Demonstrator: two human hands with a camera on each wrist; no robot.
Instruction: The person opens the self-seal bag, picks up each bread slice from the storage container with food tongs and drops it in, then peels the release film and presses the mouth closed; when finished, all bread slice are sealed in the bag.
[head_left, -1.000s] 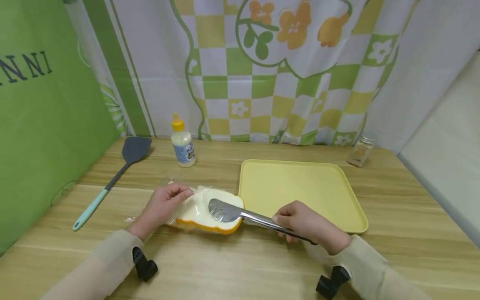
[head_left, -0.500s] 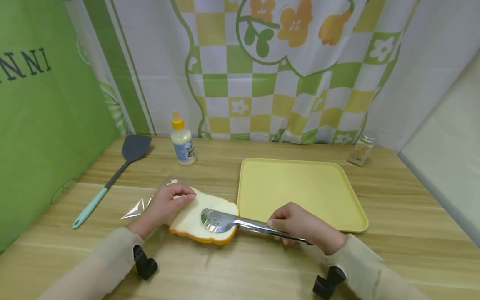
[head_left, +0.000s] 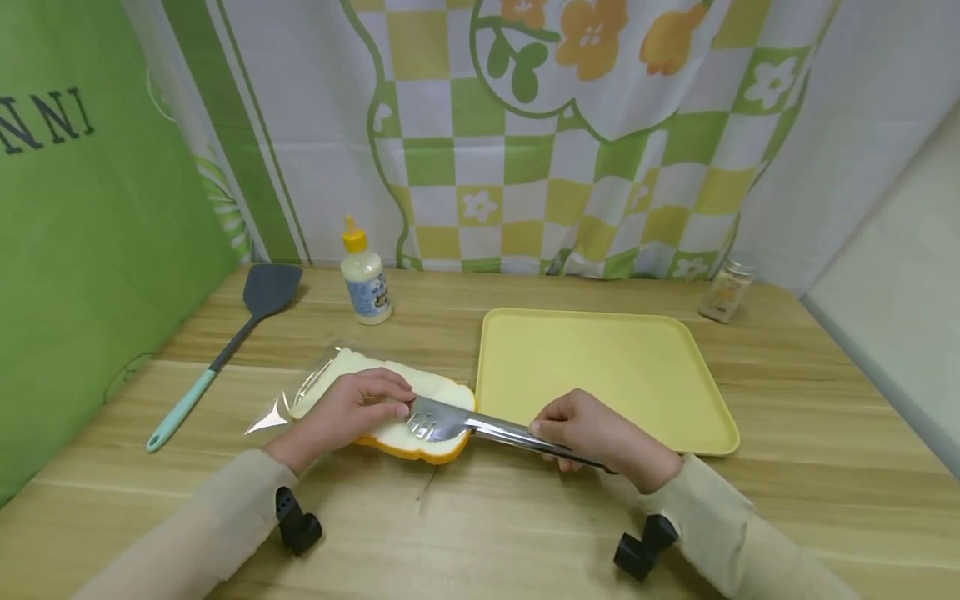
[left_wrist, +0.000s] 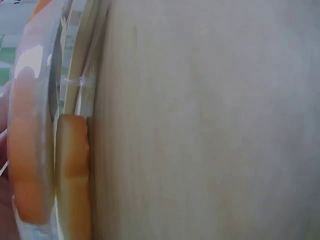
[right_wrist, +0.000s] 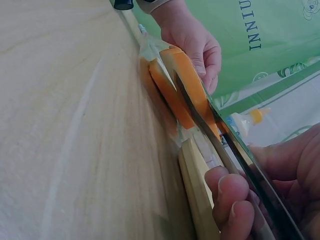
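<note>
My right hand [head_left: 588, 425] grips metal tongs [head_left: 502, 430] by the handles. One tong head lies on a toast slice [head_left: 435, 383] with an orange crust, the other under it, so the slice is clamped. Below it, a second slice [left_wrist: 72, 170] lies apart from the first in the left wrist view. A clear plastic bag [head_left: 272, 415] surrounds the bread, its loose end at the left. Over the upper slice, my left hand [head_left: 352, 407] pinches the bag's film with thumb and fingers, close to the tong head; its fingertips are partly hidden.
A yellow tray [head_left: 592, 367] stands just right of the bread. At the left lies a dark spatula [head_left: 251, 333] with a mint handle. A yellow-capped squeeze bottle [head_left: 367, 287] stands behind the bread, and a glass shaker [head_left: 727, 289] at the back right.
My left hand has moved right along the bread towards the tong head. The tongs have shifted slightly left with my right hand. More of the lower slice shows behind the left hand.
</note>
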